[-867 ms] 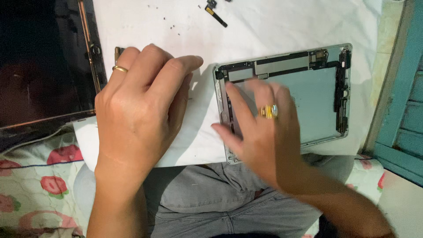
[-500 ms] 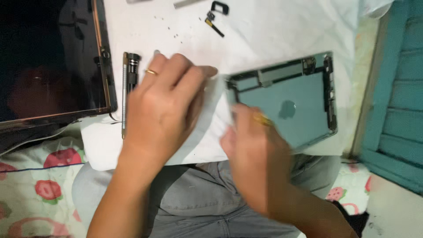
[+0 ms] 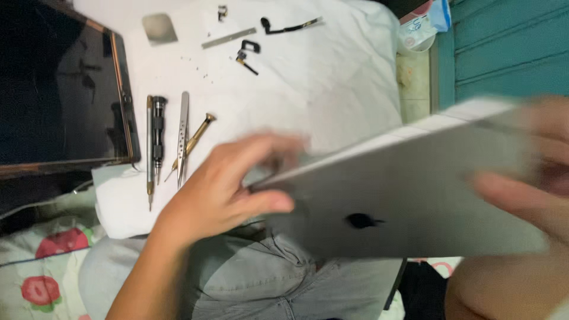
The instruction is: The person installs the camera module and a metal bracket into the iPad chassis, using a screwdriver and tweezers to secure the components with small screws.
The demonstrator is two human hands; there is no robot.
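The left hand [image 3: 228, 186] grips the left edge of the tablet shell [image 3: 409, 195], thumb on the near face and fingers behind the upper edge. The right hand [image 3: 527, 184] holds the shell's right end, fingers wrapped over the face; motion blur hides the exact grip. The shell is raised off the white cloth [image 3: 332, 77], tilted, with its plain silver back toward the camera. It sits over the person's lap and the cloth's near right portion. Both the shell and the right hand are blurred.

The cloth covers the work surface. Near its left edge, four tools lie side by side, roughly parallel:
- a thin metal rod [image 3: 149, 151], farthest left;
- a dark-handled screwdriver [image 3: 158, 133], just beside it;
- tweezers [image 3: 183, 136];
- a brass-handled driver [image 3: 194, 137], angled, its tip near the tweezers' point.

Toward the far edge of the cloth lie a small grey square plate [image 3: 160, 28], a narrow metal strip [image 3: 228, 38], a black flex part [image 3: 246, 55] and a black cable part [image 3: 287, 26]. Tiny screws are scattered between them.

A dark screen panel [image 3: 59, 89] lies at the cloth's left side, overlapping its left edge. A teal wooden surface [image 3: 510, 47] stands beyond the cloth's right edge. Floral fabric [image 3: 41, 266] shows at the near left.
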